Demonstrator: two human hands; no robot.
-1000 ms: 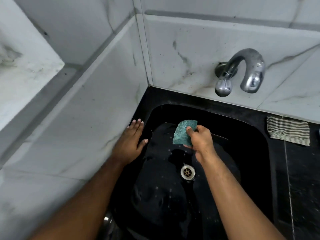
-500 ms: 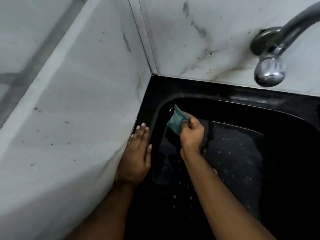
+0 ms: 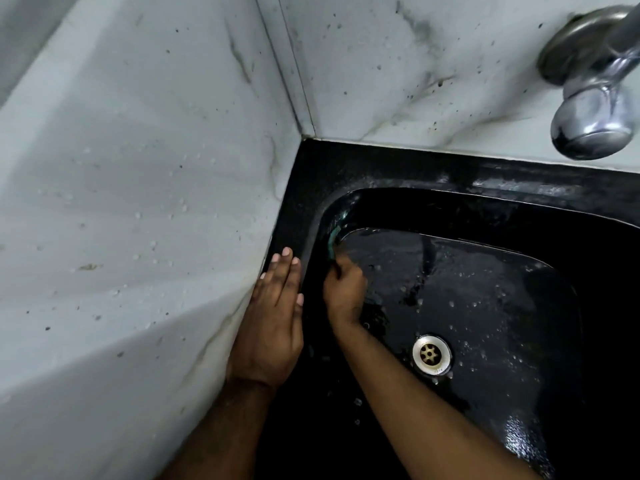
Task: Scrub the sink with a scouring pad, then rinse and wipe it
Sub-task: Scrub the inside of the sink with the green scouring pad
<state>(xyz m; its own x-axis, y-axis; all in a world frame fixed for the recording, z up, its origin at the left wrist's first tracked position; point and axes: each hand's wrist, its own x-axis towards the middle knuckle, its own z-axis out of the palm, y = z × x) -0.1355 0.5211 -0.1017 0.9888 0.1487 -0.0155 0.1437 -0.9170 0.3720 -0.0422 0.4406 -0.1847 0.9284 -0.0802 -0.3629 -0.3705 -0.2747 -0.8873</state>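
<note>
Sink [image 3: 381, 174], black and wet, fills the frame from centre to 4 o'clock, set into a corner of pale marble wall tile [image 3: 138, 168]. Scouring pad [image 3: 334, 239], green, shows only as a thin edge at about 10 o'clock of the basin, pressed flat against the curved left inner wall just below the rim. Half a second ago it was held up in the open, clear of the wall, near the rear left corner; a second ago it was over the basin floor above the drain [image 3: 431, 354]. Right hand [image 3: 346, 291] has thus carried the pad from the middle to the side wall, its fingers curled round the pad's lower end; the fingertips themselves are hidden against the wall. Left hand [image 3: 273, 327] lies flat on the rim at 9 o'clock of the basin, fingers straight and pressed together, thumb slightly apart, as in both earlier views. Tap [image 3: 595, 109] hangs at 2 o'clock with no water running. Droplets dot the basin floor. Judged from this, scrubbing is under way on the left wall; rinsing and wiping are not yet begun.
</note>
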